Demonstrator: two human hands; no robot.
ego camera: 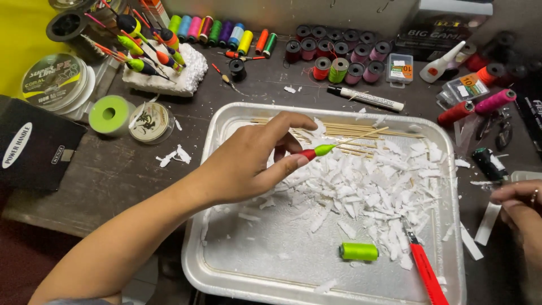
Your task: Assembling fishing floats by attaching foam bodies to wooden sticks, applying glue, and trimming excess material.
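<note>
Left hand (248,161) pinches the red-green float (317,151) above the metal tray (226,265), best kept level by its body, stick clear; right hand (522,206) at counter edge, grip unclear, possibly loose.

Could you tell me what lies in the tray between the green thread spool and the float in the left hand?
Head view: white foam shavings and bare tray.

The fishing float (323,149) you hold is slim, red at the base and bright green above, on a thin pale stick. It lies nearly level, stick tip tilted up toward the desk's far right corner, above the white shavings (372,189).
</note>
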